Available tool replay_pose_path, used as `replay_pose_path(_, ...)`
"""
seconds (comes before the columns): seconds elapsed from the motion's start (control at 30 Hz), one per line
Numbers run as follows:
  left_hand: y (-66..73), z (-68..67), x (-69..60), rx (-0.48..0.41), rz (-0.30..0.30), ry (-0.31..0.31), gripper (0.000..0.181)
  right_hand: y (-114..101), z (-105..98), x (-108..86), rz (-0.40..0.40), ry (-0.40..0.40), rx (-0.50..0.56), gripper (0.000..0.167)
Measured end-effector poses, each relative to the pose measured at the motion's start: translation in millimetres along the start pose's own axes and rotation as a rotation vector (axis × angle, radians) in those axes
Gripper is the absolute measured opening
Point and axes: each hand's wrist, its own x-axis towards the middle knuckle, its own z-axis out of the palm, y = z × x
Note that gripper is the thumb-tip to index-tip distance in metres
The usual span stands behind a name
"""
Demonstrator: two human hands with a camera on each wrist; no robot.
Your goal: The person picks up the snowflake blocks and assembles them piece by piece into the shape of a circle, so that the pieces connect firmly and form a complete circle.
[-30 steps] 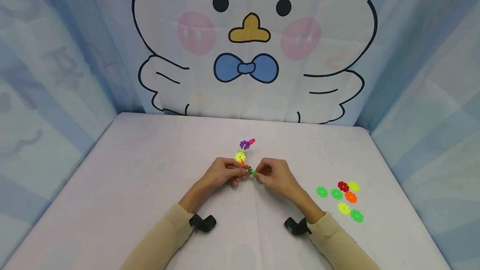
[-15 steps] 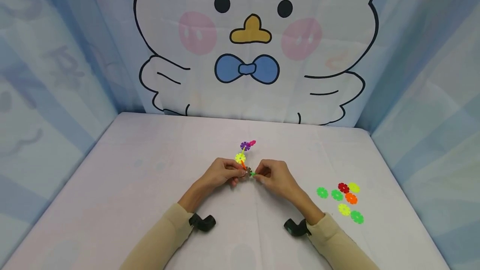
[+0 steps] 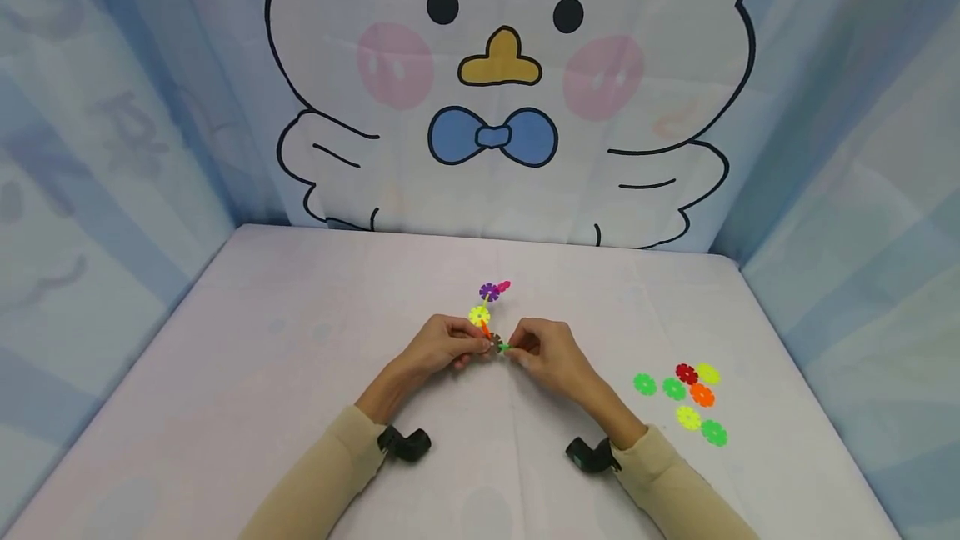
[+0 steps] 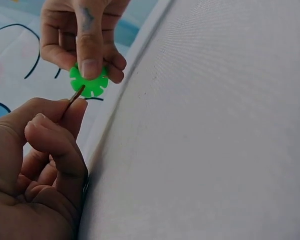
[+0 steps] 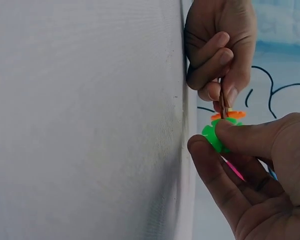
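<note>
Near the middle of the table, my left hand (image 3: 446,344) pinches a brown notched plastic disc (image 4: 72,101) between thumb and finger. My right hand (image 3: 551,350) pinches a green notched disc (image 4: 92,88) by its edge. The two discs meet edge to face at the green one's rim; how deep their slots engage cannot be seen. From the brown disc a joined chain runs away from me: an orange disc (image 3: 485,329), a yellow disc (image 3: 479,316), a purple disc (image 3: 489,292) and a pink disc (image 3: 504,286). Fingers hide part of the brown and green discs.
To the right lie several loose discs: a red disc (image 3: 686,373), an orange one (image 3: 702,394), yellow ones and green ones, such as a green disc (image 3: 714,432). A cartoon-printed cloth (image 3: 495,198) hangs behind the white table (image 3: 300,315), with blue curtains at both sides.
Both hands stay almost in place, still pinching the brown and green discs. The left hand's lower fingers have drawn back slightly to the left.
</note>
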Motion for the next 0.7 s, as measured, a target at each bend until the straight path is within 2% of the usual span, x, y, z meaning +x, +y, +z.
replay_pose_path(0.27,-2.5,-1.8,2.0,0.022,0.042,-0.009,0.016,-4.1,0.3,0.0,0.032,-0.001,-0.02,0.012)
replay_pose_path(0.7,-2.3,-0.6,1.9,0.017,0.036,-0.018,0.015,-2.9,2.3,-1.3,0.017,0.009,-0.015,0.012)
